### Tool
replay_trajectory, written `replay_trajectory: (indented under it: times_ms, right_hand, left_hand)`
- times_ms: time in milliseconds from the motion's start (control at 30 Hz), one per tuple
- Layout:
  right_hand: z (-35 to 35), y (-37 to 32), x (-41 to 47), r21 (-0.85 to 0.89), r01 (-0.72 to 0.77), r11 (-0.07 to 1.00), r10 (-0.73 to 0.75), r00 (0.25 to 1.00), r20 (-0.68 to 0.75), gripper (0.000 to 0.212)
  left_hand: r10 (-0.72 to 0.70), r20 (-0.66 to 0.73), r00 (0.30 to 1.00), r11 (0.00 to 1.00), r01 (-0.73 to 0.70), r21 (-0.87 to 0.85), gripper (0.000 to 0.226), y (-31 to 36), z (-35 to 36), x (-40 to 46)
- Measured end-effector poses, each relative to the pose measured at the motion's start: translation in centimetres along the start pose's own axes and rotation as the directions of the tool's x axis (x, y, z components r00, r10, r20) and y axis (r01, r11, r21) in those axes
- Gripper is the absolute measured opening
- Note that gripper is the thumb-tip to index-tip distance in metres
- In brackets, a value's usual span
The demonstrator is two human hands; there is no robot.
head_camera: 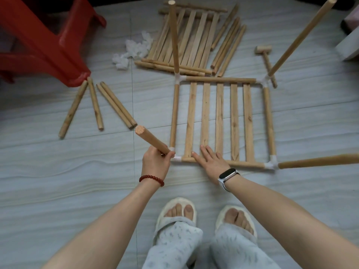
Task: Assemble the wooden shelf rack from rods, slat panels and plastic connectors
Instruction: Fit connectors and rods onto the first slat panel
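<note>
- Left hand (155, 162) of mine is wrapped round the base of an upright rod (151, 140), just left of frame centre, seating it in the white corner connector (175, 157).
- Right hand (210, 162) lies flat, fingers spread, pressing the slat panel (219, 121) at centre frame.
- I judge the rod light, stiff and dry; gripping low by the socket should steer it best.
- Pale, round, cleanly cut end.
</note>
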State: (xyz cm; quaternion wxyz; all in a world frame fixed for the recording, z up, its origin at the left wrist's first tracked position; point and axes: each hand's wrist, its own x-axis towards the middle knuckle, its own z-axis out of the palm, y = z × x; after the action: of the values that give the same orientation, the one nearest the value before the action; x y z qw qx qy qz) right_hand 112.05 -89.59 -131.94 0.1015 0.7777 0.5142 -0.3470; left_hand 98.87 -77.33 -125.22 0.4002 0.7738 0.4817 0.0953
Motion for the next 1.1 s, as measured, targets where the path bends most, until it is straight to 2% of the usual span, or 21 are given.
replay_trajectory:
  times_ms: [100, 400, 600, 733, 833, 1100]
  right_hand:
    - [-0.1, -0.2, 0.0, -0.010, -0.003, 1.000, 0.003, 1.000, 0.006, 0.071]
    - [-0.2, -0.2, -0.1, -0.019, -0.002, 1.000, 0.003, 1.000, 0.022, 0.073]
    - [-0.2, -0.2, -0.1, -0.032, -0.005, 0.999, 0.006, 1.000, 0.018, 0.074]
    - [-0.2, -0.3, 0.0, -0.031, -0.009, 0.999, 0.009, 1.000, 0.010, 0.077]
    - [0.0, -0.3, -0.1, -0.029, -0.008, 1.000, 0.008, 1.000, 0.016, 0.080]
    - [-0.2, -0.2, 0.0, -0.034, 0.000, 0.999, 0.001, 1.000, 0.016, 0.084]
  left_hand:
    - [0.009, -0.005, 1.000, 0.999, -0.009, 0.036, 0.024, -0.1, 0.1, 0.2]
    - [-0.127, -0.068, 0.990, 0.988, 0.121, -0.091, 0.017, 0.0, -0.3, 0.8]
    - [-0.004, -0.038, 0.999, 0.999, 0.003, -0.043, 0.024, -0.7, -0.3, 0.3]
    - [-0.077, -0.054, 0.996, 0.996, 0.074, -0.042, 0.031, -1.0, -0.6, -0.5]
    - [-0.074, -0.051, 0.996, 0.996, 0.071, -0.048, 0.020, -0.7, -0.2, -0.2]
    - [0.019, -0.016, 1.000, 0.997, -0.017, 0.069, 0.012, -2.0, 1.1, 0.3]
